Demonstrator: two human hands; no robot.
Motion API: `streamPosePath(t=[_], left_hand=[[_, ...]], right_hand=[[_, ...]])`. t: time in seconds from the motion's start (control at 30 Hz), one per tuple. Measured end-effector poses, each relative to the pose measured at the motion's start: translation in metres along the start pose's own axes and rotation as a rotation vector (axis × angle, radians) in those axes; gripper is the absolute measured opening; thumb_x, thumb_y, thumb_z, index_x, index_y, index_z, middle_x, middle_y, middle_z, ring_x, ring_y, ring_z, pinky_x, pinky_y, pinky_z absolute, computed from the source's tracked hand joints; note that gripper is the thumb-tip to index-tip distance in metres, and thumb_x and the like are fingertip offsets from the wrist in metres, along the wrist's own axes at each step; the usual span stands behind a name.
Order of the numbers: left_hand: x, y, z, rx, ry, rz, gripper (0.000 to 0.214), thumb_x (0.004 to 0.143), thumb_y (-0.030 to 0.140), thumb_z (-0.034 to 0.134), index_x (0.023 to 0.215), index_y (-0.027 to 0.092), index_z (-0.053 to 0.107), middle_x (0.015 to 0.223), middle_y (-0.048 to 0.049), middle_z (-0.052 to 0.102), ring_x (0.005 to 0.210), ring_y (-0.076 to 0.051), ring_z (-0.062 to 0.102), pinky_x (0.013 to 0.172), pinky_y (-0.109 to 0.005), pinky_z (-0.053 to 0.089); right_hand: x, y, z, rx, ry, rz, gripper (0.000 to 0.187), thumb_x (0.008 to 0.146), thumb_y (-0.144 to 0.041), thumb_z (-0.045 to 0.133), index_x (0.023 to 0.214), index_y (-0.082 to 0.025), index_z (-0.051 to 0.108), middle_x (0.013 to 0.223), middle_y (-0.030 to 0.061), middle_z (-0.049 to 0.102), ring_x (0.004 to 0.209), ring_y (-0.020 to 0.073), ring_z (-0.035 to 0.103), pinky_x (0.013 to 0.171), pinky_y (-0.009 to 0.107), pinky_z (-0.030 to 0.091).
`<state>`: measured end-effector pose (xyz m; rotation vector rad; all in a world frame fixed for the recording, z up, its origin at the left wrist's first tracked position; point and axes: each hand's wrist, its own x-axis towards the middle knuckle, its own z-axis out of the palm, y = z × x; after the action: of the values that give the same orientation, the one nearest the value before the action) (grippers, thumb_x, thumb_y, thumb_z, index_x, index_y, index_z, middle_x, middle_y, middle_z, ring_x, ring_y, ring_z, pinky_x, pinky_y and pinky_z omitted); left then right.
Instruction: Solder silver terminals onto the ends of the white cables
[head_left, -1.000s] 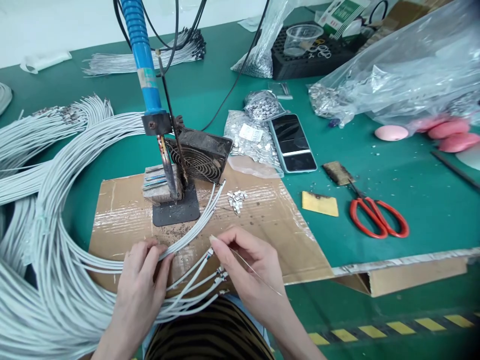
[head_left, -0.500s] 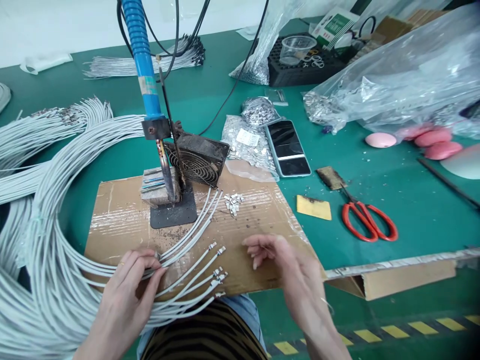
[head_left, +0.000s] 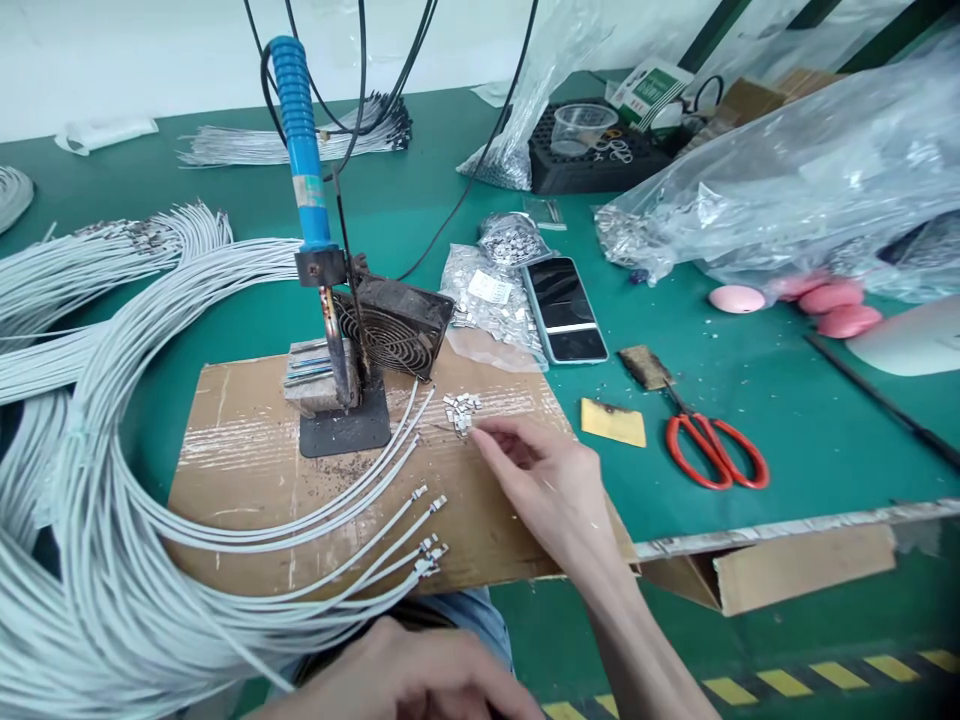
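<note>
My right hand (head_left: 544, 475) reaches over the cardboard, thumb and index finger pinched at the right edge of a small pile of metal terminals (head_left: 460, 408). Whether a terminal sits between the fingertips is hidden. My left hand (head_left: 405, 675) is curled at the bottom edge, its fingertips partly cut off. One white cable (head_left: 259, 662) runs from the large bundle into it. Several cables with metal terminals on their ends (head_left: 427, 560) lie near the front of the cardboard. Others with bare-looking ends (head_left: 401, 440) curve toward the pile.
A blue-handled soldering iron (head_left: 307, 170) stands tip down by a grey block (head_left: 311, 375) and a black fan (head_left: 397, 325). Bags of terminals (head_left: 491, 290), a phone (head_left: 566, 310), a yellow sponge (head_left: 613, 422) and red-handled scissors (head_left: 716, 450) lie to the right. Cable bundles (head_left: 97, 420) fill the left.
My right hand has moved forward and left to the terminal pile, its fingers closing. My left hand has left the middle cables and come down toward my body. The view has shifted slightly.
</note>
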<state>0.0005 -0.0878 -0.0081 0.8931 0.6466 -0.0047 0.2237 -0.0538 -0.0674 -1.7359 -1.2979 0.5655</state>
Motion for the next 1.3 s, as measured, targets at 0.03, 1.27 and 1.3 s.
streamPosePath(t=[0.03,1.27,1.3], left_hand=[[0.006,0.0,0.002,-0.05,0.041,0.033,0.057,0.074,0.071,0.083,0.096,0.019,0.08,0.062,0.004,0.053,0.052,-0.006,0.038,0.047,-0.018,0.024],[-0.003,0.001,-0.025,-0.401,0.795,0.302,0.047,0.077,0.059,0.087,0.075,0.017,0.065,0.054,0.0109,0.042,0.042,0.0,0.016,0.039,-0.013,0.015],[-0.003,-0.001,-0.025,-0.388,0.774,0.305,0.047,0.079,0.059,0.086,0.076,0.018,0.064,0.053,0.0114,0.041,0.04,0.0,0.017,0.037,-0.014,0.016]], right_hand=[[0.003,-0.001,0.005,-0.031,-0.011,-0.024,0.014,0.088,-0.034,0.072,0.086,-0.021,0.078,0.08,0.0036,0.076,0.067,0.0197,0.068,0.068,0.034,0.055],[-0.038,-0.077,0.032,0.468,-0.374,0.034,0.014,0.091,-0.02,0.075,0.096,-0.026,0.087,0.077,0.0011,0.077,0.064,0.013,0.069,0.057,0.02,0.054],[-0.038,-0.077,0.031,0.45,-0.367,0.005,0.014,0.092,-0.02,0.075,0.096,-0.025,0.086,0.078,0.0012,0.078,0.066,0.0129,0.07,0.059,0.019,0.055]])
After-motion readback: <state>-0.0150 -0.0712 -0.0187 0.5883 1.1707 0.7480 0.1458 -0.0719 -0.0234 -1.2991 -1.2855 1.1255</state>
